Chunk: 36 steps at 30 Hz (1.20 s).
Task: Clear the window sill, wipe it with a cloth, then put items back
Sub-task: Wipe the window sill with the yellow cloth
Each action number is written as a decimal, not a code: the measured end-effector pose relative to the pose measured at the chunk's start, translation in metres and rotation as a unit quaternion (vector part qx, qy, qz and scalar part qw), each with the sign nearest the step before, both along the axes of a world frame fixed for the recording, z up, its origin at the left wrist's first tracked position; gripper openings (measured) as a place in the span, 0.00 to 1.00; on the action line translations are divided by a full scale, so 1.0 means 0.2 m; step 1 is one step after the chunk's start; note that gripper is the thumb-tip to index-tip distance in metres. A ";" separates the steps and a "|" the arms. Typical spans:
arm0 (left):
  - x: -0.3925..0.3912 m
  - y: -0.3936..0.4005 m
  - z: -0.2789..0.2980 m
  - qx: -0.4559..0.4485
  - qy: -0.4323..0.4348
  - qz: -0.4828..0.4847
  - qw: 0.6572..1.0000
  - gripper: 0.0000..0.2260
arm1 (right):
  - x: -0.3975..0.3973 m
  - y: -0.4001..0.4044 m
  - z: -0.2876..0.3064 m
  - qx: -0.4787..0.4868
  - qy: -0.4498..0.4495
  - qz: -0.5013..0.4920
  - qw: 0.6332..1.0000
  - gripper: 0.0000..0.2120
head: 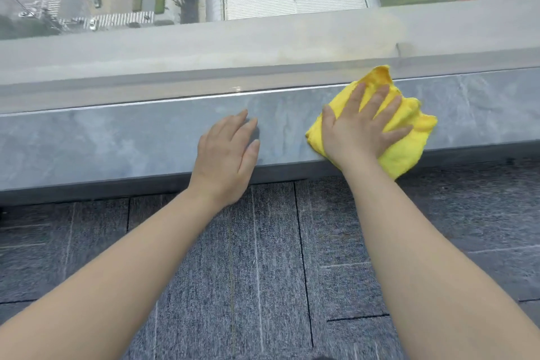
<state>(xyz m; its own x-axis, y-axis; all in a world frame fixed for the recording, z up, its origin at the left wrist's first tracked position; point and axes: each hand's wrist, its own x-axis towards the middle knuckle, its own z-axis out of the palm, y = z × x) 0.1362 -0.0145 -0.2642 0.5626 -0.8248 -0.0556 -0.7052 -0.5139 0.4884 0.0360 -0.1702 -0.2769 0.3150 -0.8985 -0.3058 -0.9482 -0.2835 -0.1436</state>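
I am in the wiping step: my right hand (361, 128) presses flat on the yellow cloth (406, 137) near the window sill's (117, 140) front edge, my left hand (226, 152) rests flat beside it, and next I should probably slide the cloth along.

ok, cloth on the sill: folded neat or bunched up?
Bunched. The yellow cloth lies crumpled in loose folds under the flat right hand on the sill, one corner hanging over the front edge.

Crumpled yellow cloth (406, 137) lies on grey sill (117, 143).

Grey stone window sill (117, 143) carries a crumpled yellow cloth (409, 137) and 2 flat hands.
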 end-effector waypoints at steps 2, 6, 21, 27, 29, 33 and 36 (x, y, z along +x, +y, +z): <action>0.00 0.01 0.02 0.010 0.002 0.011 1.000 0.31 | 0.08 0.01 0.01 0.006 0.001 -0.015 1.000 0.34; 0.00 0.07 0.06 0.028 0.007 0.034 0.999 0.32 | 0.19 0.09 0.04 0.010 -0.007 0.014 1.000 0.35; 0.01 0.01 0.06 0.019 0.083 -0.046 0.995 0.35 | -0.26 0.09 0.13 0.055 0.090 0.240 0.965 0.25; -0.01 -0.04 0.03 0.009 0.079 -0.039 0.996 0.36 | -0.23 -0.01 0.11 0.073 0.069 0.036 0.994 0.29; -0.01 -0.06 0.01 -0.007 0.079 -0.029 0.996 0.36 | -0.15 -0.02 0.07 0.050 0.046 -0.035 0.997 0.30; -0.04 -0.09 -0.02 -0.026 0.074 -0.008 0.997 0.35 | 0.01 -0.05 0.03 0.008 0.003 -0.137 0.991 0.31; -0.06 -0.10 0.00 -0.040 0.068 0.014 0.997 0.34 | 0.09 -0.06 0.03 0.009 -0.007 -0.117 0.993 0.32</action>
<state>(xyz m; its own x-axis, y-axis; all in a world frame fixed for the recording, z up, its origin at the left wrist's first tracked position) 0.1237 -0.0342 -0.2649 0.5768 -0.8141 -0.0671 -0.6157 -0.4873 0.6193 0.0533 -0.1813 -0.2707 0.1020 -0.9419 -0.3201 -0.9857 -0.0523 -0.1601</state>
